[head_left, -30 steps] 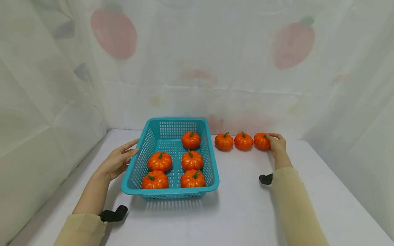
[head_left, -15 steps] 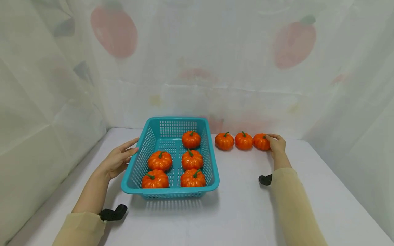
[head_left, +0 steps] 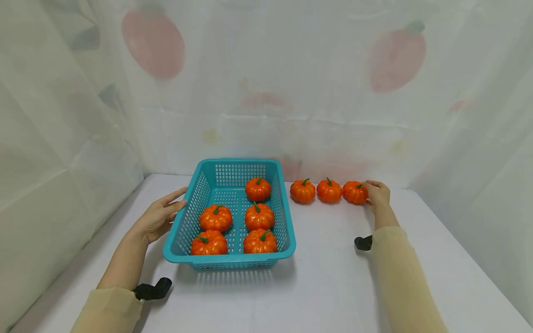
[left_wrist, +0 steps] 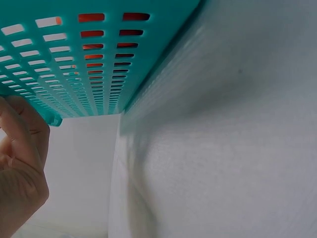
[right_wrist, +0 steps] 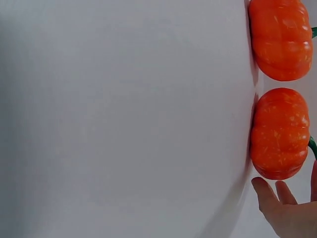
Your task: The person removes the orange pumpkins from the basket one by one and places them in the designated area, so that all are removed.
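Observation:
Several small orange pumpkins with green stems (head_left: 259,217) sit inside a teal perforated basket (head_left: 230,260). My left hand (head_left: 157,218) rests its extended fingers against the basket's left rim; the left wrist view shows the hand (left_wrist: 22,163) beside the basket wall (left_wrist: 109,69). Right of the basket, three more pumpkins stand in a row: a near one (head_left: 302,191), a middle one (head_left: 329,190) and an end one (head_left: 355,192). My right hand (head_left: 378,196) is at the right side of the end pumpkin (right_wrist: 280,134), fingers spread, with a narrow gap visible in the right wrist view.
A white cloth-covered table (head_left: 325,277) lies under everything. Behind it hangs a pale curtain (head_left: 266,92) with faded fruit prints, and more sheeting closes the left and right sides. Black wrist mounts (head_left: 154,289) jut from both sleeves.
My right hand has shifted slightly to the right, away from the end pumpkin, and more of that pumpkin shows. The left hand and the basket have stayed in place.

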`<state>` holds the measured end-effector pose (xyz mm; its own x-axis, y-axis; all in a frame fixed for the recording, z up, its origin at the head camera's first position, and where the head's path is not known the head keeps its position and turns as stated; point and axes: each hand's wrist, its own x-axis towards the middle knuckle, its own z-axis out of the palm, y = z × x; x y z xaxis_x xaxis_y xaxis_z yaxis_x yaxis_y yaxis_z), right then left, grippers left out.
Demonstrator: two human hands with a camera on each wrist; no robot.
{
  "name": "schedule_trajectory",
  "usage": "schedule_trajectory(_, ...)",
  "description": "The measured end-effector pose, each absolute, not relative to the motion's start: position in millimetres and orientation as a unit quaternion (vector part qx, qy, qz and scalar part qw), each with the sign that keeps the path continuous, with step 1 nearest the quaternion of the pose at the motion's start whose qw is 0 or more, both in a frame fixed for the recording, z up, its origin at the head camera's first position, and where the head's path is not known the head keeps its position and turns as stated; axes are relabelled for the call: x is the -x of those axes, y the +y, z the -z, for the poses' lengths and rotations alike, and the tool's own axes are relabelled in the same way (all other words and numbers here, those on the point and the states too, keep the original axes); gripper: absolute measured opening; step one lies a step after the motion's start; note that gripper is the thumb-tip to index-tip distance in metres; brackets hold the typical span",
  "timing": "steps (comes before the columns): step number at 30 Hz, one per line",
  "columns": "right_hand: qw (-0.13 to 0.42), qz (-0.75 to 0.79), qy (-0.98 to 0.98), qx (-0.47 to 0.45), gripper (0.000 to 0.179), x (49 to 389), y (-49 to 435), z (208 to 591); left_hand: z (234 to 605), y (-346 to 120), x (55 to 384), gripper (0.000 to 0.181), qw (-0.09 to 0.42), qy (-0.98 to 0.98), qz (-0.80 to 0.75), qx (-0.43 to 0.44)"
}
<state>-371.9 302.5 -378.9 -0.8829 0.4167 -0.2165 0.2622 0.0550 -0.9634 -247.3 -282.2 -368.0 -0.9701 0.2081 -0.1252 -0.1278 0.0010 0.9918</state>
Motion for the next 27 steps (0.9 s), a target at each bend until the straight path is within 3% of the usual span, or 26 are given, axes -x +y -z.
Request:
schedule_trajectory(5, 0.097, -0.606, -0.752, 0.241, 0.048, 374, 305, 371, 368, -283, 248, 0.073, 0.119, 0.697, -0.707, -0.031)
schedule_trajectory(13, 0.136, -0.627, -0.721, 0.261, 0.028, 378, 300, 358, 369, -283, 249, 0.072, 0.118, 0.693, -0.711, -0.030)
schedule_trajectory(27, 0.125, -0.641, -0.729, 0.206, 0.045, 377, 277, 329, 371, -284, 250, 0.071, 0.119, 0.695, -0.709, -0.028)
